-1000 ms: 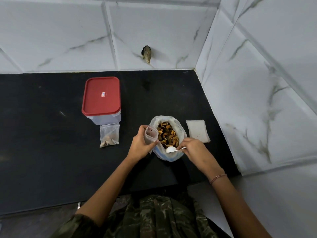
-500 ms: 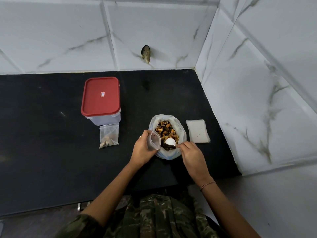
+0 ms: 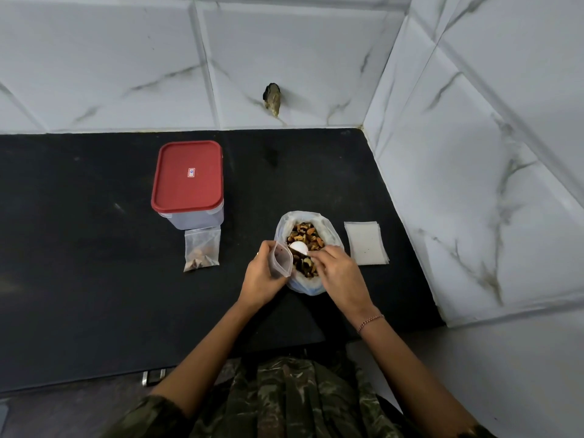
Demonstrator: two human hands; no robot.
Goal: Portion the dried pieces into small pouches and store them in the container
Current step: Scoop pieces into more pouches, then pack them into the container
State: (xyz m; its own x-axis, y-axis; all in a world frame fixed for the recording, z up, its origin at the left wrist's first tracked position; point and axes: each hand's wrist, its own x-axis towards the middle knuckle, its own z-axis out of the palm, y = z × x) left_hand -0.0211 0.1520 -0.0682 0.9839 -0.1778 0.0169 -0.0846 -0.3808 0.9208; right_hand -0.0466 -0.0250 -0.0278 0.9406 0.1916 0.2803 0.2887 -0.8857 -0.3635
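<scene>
I am doing the filling step. My left hand [image 3: 262, 276] is curling its fingers round a small clear pouch [image 3: 281, 259] and holding its mouth open toward the big bag [image 3: 308, 287]. My right hand [image 3: 338, 273] is pinching the handle of a white spoon [image 3: 298, 247]. The spoon's bowl is sitting over the dried pieces [image 3: 305, 235] in the big bag, just beside the pouch's mouth. I cannot tell if the spoon is carrying anything.

The big bag is standing open on the black counter [image 3: 94, 279], close in front of me. One filled pouch [image 3: 202, 249] is lying just in front of the container with the red lid [image 3: 188, 178], and the lid is on. A flat stack of empty pouches [image 3: 366, 243] is lying to the right of the big bag.

Next, I think the spoon is going to have to tip into the pouch. That is calling for a wide, steady pouch mouth, so nothing spills. The lid must come off before any pouch goes in.
</scene>
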